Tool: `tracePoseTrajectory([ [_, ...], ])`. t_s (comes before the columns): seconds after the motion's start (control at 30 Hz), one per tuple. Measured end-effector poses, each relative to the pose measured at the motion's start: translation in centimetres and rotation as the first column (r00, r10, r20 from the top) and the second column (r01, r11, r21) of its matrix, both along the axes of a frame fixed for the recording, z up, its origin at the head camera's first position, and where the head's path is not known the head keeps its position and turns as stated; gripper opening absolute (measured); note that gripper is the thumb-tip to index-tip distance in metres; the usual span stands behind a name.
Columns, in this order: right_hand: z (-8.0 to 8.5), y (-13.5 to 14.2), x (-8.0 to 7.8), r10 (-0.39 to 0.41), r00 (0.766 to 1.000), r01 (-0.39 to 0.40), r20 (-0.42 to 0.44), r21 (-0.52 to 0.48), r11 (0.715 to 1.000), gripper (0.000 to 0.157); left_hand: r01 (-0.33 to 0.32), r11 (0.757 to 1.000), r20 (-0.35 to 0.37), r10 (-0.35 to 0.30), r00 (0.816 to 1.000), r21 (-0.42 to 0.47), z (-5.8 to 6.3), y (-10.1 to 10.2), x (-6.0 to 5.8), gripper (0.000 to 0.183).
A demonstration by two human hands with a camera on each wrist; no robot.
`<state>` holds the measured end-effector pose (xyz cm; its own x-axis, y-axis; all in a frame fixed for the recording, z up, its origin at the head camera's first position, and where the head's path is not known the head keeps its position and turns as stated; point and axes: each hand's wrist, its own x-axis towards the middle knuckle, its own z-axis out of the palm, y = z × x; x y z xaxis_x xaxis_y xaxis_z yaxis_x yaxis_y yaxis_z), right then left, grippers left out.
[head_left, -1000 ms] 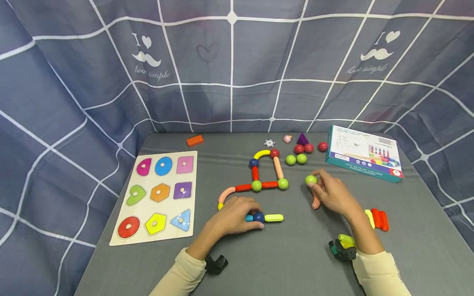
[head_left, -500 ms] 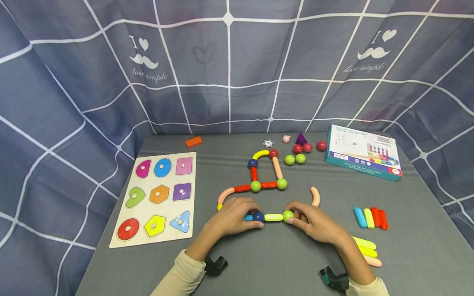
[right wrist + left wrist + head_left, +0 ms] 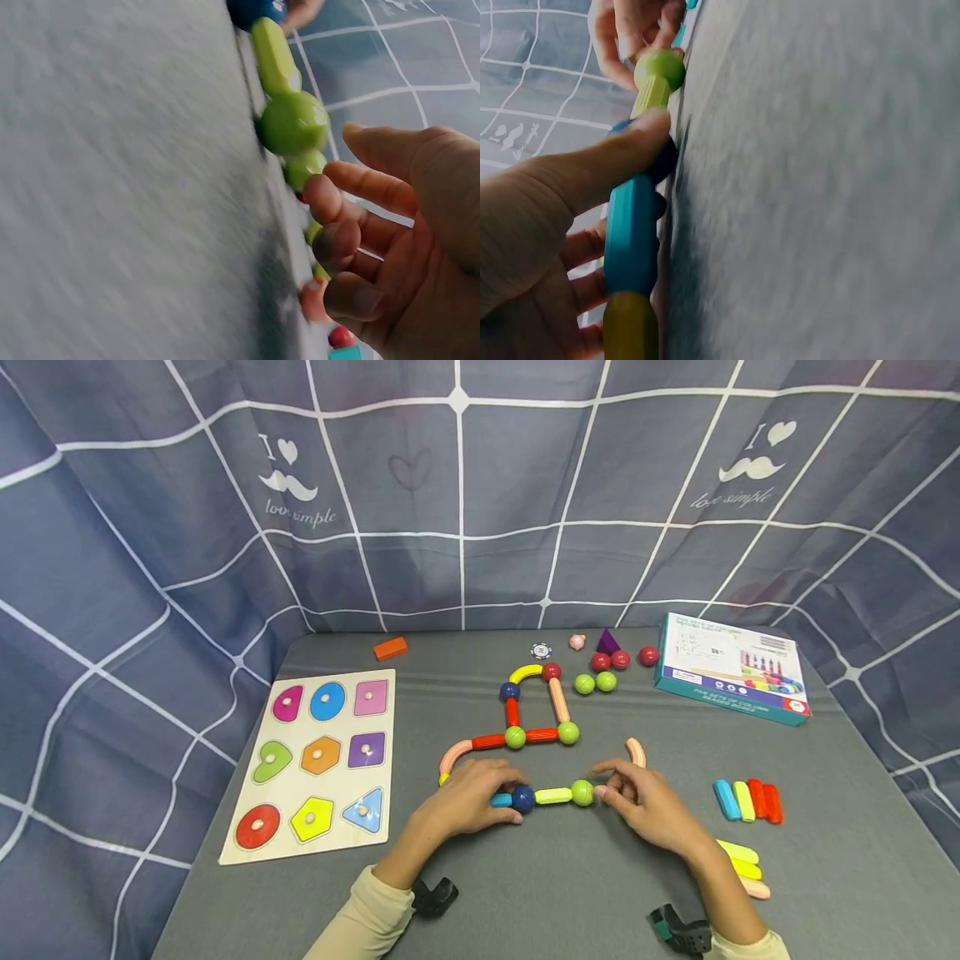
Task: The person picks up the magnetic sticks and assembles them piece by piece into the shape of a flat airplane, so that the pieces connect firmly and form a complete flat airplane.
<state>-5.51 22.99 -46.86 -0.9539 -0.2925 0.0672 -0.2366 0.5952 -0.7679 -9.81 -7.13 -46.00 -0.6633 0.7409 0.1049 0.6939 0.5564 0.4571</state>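
My left hand (image 3: 467, 800) pinches a dark blue ball (image 3: 523, 799), thumb on its near side. A light blue rod (image 3: 630, 236) runs from that ball under the palm, with a yellow piece (image 3: 630, 326) behind it. On the ball's other side, a pale yellow rod (image 3: 553, 796) leads to a green ball (image 3: 582, 792). My right hand (image 3: 648, 810) is just right of the green ball, its thumb and fingers spread and holding nothing. A curved peach rod (image 3: 635, 752) lies behind the right hand, partly hidden by it.
Joined rods and balls, including a red rod (image 3: 488, 742), form a loop behind the hands. Loose green balls (image 3: 606, 682) and red balls (image 3: 648, 656) lie near a box (image 3: 731, 668). More rods (image 3: 757, 800) lie at right. A shape puzzle board (image 3: 300, 793) lies at left.
The right hand has brought the green ball leftward to the pale yellow rod's end and let go of it, backing slightly right. The curved peach rod stays behind. The left hand keeps its place.
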Motion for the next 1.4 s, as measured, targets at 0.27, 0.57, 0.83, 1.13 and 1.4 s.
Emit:
tracePoseTrajectory([
  [0.27,1.3,5.0,1.3,-0.35,0.926,0.368,-0.143,0.128,0.921,0.024,-0.016,1.0,0.038,0.015,0.999,0.009,0.0,-0.6,-0.1,0.034],
  [0.57,1.5,8.7,3.4,-0.656,0.754,0.601,-0.028,0.431,0.673,0.049,-0.031,1.0,0.055,0.031,0.998,-0.003,-0.1,-0.9,-0.2,0.033],
  [0.83,2.0,7.8,3.0,-0.613,0.79,0.523,-0.008,0.531,0.667,0.043,-0.036,0.999,0.073,0.035,0.997,0.003,-0.3,-0.9,-0.3,0.033],
  [1.13,2.2,-1.0,2.9,-0.2,0.978,0.199,0.062,0.016,0.98,0.02,-0.045,0.999,0.088,0.043,0.995,0.021,-0.2,-0.8,-0.2,0.032],
  [1.4,0.3,-8.5,3.0,0.024,0.982,-0.012,0.189,-0.061,0.998,0.023,-0.034,0.998,0.082,0.03,0.996,0.052,-0.1,-0.6,-0.1,0.031],
])
